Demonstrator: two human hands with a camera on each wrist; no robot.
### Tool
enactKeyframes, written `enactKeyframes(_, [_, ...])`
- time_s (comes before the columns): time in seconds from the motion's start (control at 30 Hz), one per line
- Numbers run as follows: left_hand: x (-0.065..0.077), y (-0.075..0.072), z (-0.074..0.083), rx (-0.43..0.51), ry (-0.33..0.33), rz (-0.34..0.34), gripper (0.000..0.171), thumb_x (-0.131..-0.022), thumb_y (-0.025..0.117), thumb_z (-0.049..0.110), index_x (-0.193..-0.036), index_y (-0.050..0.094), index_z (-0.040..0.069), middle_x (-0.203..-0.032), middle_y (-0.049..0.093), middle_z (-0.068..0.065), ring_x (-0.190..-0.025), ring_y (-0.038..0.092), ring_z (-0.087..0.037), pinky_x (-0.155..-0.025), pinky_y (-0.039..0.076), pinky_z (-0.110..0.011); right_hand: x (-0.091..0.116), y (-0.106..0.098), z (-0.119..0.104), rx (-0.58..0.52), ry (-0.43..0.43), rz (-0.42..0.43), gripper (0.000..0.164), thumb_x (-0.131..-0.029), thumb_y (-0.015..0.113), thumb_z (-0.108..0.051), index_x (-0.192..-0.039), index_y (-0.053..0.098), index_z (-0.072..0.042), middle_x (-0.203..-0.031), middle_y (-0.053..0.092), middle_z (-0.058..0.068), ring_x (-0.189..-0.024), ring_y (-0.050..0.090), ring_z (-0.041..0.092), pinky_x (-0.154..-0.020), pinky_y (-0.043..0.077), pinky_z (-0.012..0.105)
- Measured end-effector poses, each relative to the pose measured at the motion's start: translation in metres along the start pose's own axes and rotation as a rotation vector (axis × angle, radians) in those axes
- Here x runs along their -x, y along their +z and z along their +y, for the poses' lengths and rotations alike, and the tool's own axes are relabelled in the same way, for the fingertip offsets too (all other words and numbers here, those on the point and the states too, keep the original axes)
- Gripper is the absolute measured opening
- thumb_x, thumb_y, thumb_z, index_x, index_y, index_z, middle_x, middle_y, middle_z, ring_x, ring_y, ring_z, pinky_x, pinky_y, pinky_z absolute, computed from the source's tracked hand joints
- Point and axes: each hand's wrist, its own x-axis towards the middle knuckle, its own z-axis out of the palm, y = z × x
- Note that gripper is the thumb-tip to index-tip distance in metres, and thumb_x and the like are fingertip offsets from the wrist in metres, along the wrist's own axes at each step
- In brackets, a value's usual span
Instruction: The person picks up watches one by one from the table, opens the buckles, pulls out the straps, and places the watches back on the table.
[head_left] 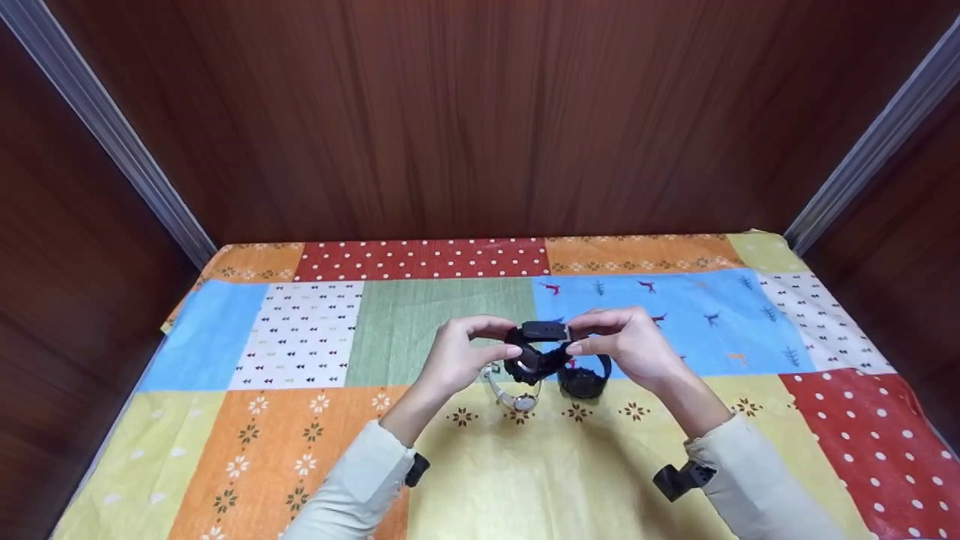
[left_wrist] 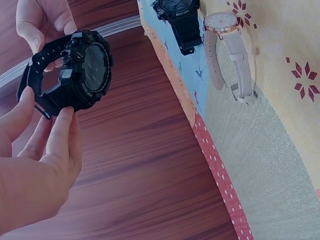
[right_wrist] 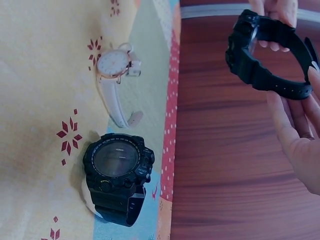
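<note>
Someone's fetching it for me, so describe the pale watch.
On the patchwork tablecloth, find where yellow meets green. In the head view, the pale watch lies there, left of the resting black watch. Only it has a white dial and light strap.

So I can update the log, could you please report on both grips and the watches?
Left grip, right grip: holding raised black watch. Second black watch, pale-strapped watch: below, on cloth. No visible obstruction.

A table [head_left: 487,480] wears a patchwork-print cloth in yellow, orange, blue, green, white and red panels. On it lie a pale-strapped analog wristwatch [right_wrist: 113,65] and, just to its right, a chunky black digital sports watch [right_wrist: 118,157].
</note>
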Motion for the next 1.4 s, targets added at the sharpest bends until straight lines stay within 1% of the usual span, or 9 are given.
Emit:
enactKeyframes(0.13, [0.0001, 0.0000, -0.0001, 0.004, 0.003, -0.002, 0.029, -0.077, 0.073, 0.011, -0.103, 0.067, 0.001, -0.097, 0.067, -0.007, -0.096, 0.059, -0.021, -0.083, 0.046, -0.034, 0.0000, 0.0001, 0.0002, 0.003, -0.002, -0.006, 0.032, -0.070, 0.075, 0.000, -0.100, 0.066, 0.009, -0.095, 0.066, 0.011, -0.091, 0.057, 0.023, -0.078, 0.048, 0.032])
enactKeyframes(0.27, [0.0002, 0.0001, -0.0005, 0.004, 0.013, -0.006, 0.029, -0.077, 0.073, 0.010, -0.104, 0.067, 0.000, -0.097, 0.067, -0.009, -0.096, 0.059, -0.022, -0.083, 0.046, -0.036, 0.0004, -0.0001, 0.0005, 0.047, 0.003, -0.001, 0.031, -0.070, 0.076, -0.003, -0.099, 0.068, 0.006, -0.097, 0.065, 0.011, -0.092, 0.057, 0.023, -0.079, 0.048, 0.032])
enactKeyframes(0.5, [-0.0005, 0.0014, -0.0017, -0.012, -0.009, -0.017, 0.030, -0.075, 0.075, 0.012, -0.103, 0.068, 0.003, -0.096, 0.067, -0.007, -0.094, 0.059, -0.020, -0.079, 0.048, -0.032, 0.0011, -0.0003, 0.0000, 0.102, 0.016, 0.006, 0.032, -0.070, 0.077, -0.006, -0.099, 0.069, 0.003, -0.098, 0.065, 0.011, -0.092, 0.057, 0.023, -0.079, 0.048, 0.032])
enactKeyframes(0.67, [-0.0007, 0.0026, -0.0017, -0.030, -0.009, -0.014, 0.030, -0.073, 0.077, 0.011, -0.100, 0.068, 0.003, -0.092, 0.068, -0.006, -0.091, 0.061, -0.019, -0.081, 0.046, -0.033, 0.0013, 0.0002, 0.0003, 0.102, 0.017, 0.004, 0.032, -0.069, 0.078, -0.007, -0.098, 0.069, 0.003, -0.095, 0.066, 0.010, -0.089, 0.057, 0.022, -0.072, 0.047, 0.029])
enactKeyframes(0.77, [-0.0004, 0.0031, -0.0010, -0.035, -0.011, -0.007, 0.029, -0.073, 0.077, 0.011, -0.099, 0.069, 0.003, -0.091, 0.068, -0.005, -0.090, 0.061, -0.018, -0.081, 0.046, -0.034, 0.0009, 0.0004, 0.0008, 0.111, 0.029, 0.008, 0.032, -0.069, 0.078, -0.008, -0.098, 0.069, 0.003, -0.095, 0.066, 0.009, -0.089, 0.057, 0.022, -0.070, 0.046, 0.029])
enactKeyframes(0.97, [0.0002, 0.0035, -0.0015, -0.043, -0.036, 0.001, 0.028, -0.073, 0.076, 0.011, -0.099, 0.069, 0.005, -0.090, 0.068, -0.005, -0.090, 0.060, -0.019, -0.080, 0.047, -0.035, -0.0006, 0.0007, 0.0022, 0.146, 0.048, 0.013, 0.034, -0.068, 0.079, -0.010, -0.099, 0.070, 0.000, -0.097, 0.066, 0.009, -0.091, 0.058, 0.022, -0.077, 0.047, 0.031])
enactKeyframes(1.07, [0.0004, 0.0035, -0.0019, -0.041, -0.049, 0.001, 0.027, -0.073, 0.076, 0.011, -0.098, 0.069, 0.005, -0.090, 0.068, -0.004, -0.090, 0.060, -0.018, -0.079, 0.047, -0.033, -0.0012, 0.0014, 0.0022, 0.134, 0.051, 0.004, 0.035, -0.068, 0.079, -0.009, -0.099, 0.069, 0.002, -0.094, 0.067, 0.009, -0.088, 0.059, 0.021, -0.076, 0.048, 0.031])
enactKeyframes(1.2, [0.0005, 0.0033, -0.0022, -0.031, -0.047, 0.009, 0.026, -0.073, 0.076, 0.011, -0.097, 0.069, 0.005, -0.089, 0.068, -0.005, -0.089, 0.061, -0.018, -0.078, 0.048, -0.032, -0.0018, 0.0012, 0.0012, 0.105, 0.040, -0.029, 0.036, -0.069, 0.078, -0.006, -0.101, 0.066, 0.006, -0.091, 0.068, 0.010, -0.084, 0.062, 0.019, -0.075, 0.050, 0.030])
enactKeyframes(1.4, [0.0007, 0.0027, -0.0027, -0.032, -0.041, 0.021, 0.028, -0.073, 0.076, 0.010, -0.098, 0.069, 0.003, -0.089, 0.068, -0.005, -0.090, 0.060, -0.019, -0.079, 0.047, -0.033, -0.0032, -0.0009, -0.0027, 0.102, 0.011, -0.112, 0.039, -0.072, 0.075, -0.004, -0.107, 0.062, 0.010, -0.092, 0.067, 0.015, -0.084, 0.062, 0.017, -0.077, 0.049, 0.027])
